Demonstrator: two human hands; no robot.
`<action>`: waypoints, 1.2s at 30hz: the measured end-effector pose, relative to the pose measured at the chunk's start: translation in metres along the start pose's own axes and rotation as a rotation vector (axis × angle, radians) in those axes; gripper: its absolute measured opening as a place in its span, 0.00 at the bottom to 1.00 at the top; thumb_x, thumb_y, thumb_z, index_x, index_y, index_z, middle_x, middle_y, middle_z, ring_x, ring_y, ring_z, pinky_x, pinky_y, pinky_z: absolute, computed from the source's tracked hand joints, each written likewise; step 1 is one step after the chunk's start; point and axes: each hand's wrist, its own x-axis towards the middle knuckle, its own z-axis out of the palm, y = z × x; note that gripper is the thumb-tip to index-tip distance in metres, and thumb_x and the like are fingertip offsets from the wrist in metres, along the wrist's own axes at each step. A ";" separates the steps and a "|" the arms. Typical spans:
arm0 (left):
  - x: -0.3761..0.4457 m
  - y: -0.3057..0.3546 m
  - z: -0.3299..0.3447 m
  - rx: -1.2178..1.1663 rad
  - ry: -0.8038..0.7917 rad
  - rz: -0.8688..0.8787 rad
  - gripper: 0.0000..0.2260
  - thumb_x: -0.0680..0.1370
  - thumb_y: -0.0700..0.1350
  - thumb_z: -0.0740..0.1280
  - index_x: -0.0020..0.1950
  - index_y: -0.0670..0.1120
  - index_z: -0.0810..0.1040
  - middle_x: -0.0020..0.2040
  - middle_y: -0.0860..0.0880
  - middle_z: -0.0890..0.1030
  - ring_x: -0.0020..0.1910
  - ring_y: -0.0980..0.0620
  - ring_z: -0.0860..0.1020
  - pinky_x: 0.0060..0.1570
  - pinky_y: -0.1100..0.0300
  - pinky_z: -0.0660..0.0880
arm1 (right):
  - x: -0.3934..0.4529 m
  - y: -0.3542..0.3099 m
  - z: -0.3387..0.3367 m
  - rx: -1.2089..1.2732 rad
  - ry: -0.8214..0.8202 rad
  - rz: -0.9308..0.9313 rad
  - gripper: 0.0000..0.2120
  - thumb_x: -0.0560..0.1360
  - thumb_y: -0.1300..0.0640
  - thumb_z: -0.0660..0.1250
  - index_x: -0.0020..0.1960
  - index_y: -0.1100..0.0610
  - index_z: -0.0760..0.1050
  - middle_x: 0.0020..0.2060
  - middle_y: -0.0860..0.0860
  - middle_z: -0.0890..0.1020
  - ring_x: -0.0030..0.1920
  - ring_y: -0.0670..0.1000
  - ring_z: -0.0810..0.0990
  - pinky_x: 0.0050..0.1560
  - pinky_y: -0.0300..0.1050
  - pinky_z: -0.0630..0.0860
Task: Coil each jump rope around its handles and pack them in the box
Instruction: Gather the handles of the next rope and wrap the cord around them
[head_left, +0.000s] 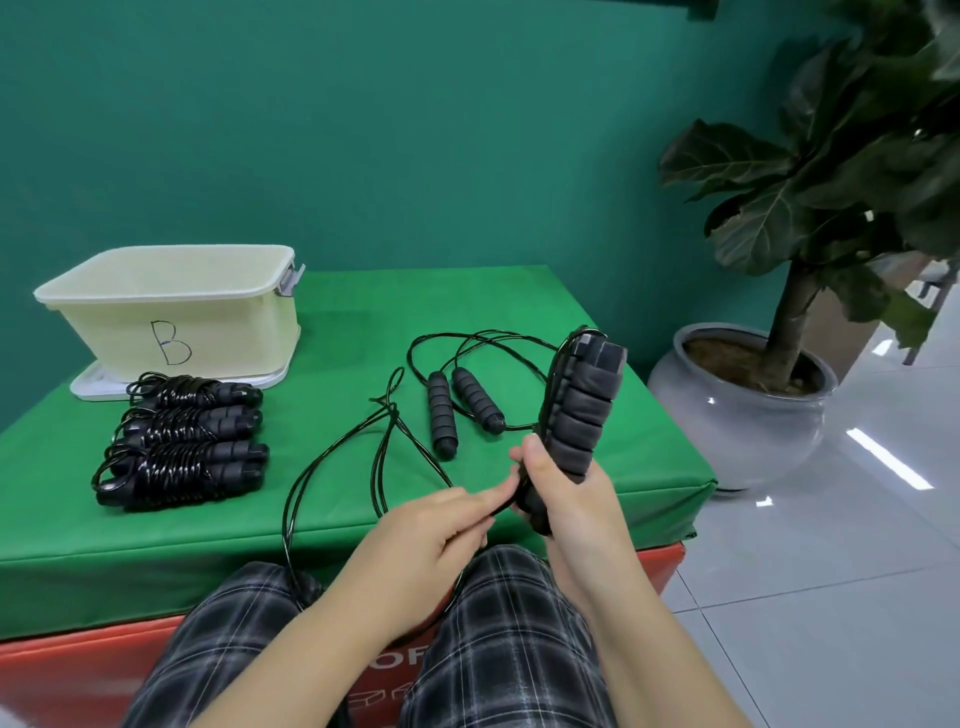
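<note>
- The right hand (563, 483) grips a pair of handles (576, 410) by the lower end, fingers curled round them; the pair stands nearly upright, tilted with its top away from the person and a little right
- The left hand (441, 525) pinches the cord (332, 457) just left of the pair's lower end, fingertips almost touching the right hand
- The coming wrap, as I judge it, turns on this: the cord leaves the pair's foot to the left and runs in long loops over the cloth (597, 291) and down to the lap, so the left hand is the nearer one to feed it across the handles' long axis
- Loose slack is plentiful; hardly any turns on the pair can be seen
- Count: 3 coiled ropes (182, 441) lie side by side on the left, long axes running left to right, just in front of the box (171, 306)
- 1 uncoiled rope (462, 405) lies mid-table with its 2 handles side by side, and 1 rope is in hand
- 1 box marked B, no rope visible inside; packing not yet begun
</note>
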 end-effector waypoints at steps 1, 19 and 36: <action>0.000 -0.001 0.000 0.010 -0.005 0.010 0.28 0.79 0.47 0.59 0.59 0.81 0.53 0.42 0.55 0.72 0.41 0.58 0.72 0.43 0.64 0.71 | 0.000 0.000 -0.001 -0.012 -0.010 -0.008 0.16 0.65 0.50 0.71 0.47 0.60 0.76 0.32 0.45 0.78 0.37 0.46 0.75 0.42 0.43 0.72; 0.005 -0.064 -0.082 0.418 -0.095 -0.100 0.12 0.79 0.48 0.60 0.57 0.50 0.80 0.38 0.60 0.72 0.43 0.53 0.75 0.46 0.59 0.69 | -0.002 0.000 -0.015 -0.396 -0.079 -0.070 0.06 0.70 0.55 0.73 0.46 0.51 0.81 0.41 0.45 0.84 0.43 0.44 0.80 0.45 0.38 0.73; 0.018 -0.022 -0.095 -0.607 0.275 -0.673 0.10 0.79 0.46 0.61 0.43 0.42 0.77 0.24 0.54 0.60 0.21 0.56 0.55 0.22 0.66 0.55 | -0.012 0.015 -0.003 -0.741 -0.294 -0.266 0.14 0.71 0.59 0.69 0.50 0.42 0.71 0.43 0.40 0.78 0.42 0.43 0.77 0.43 0.32 0.72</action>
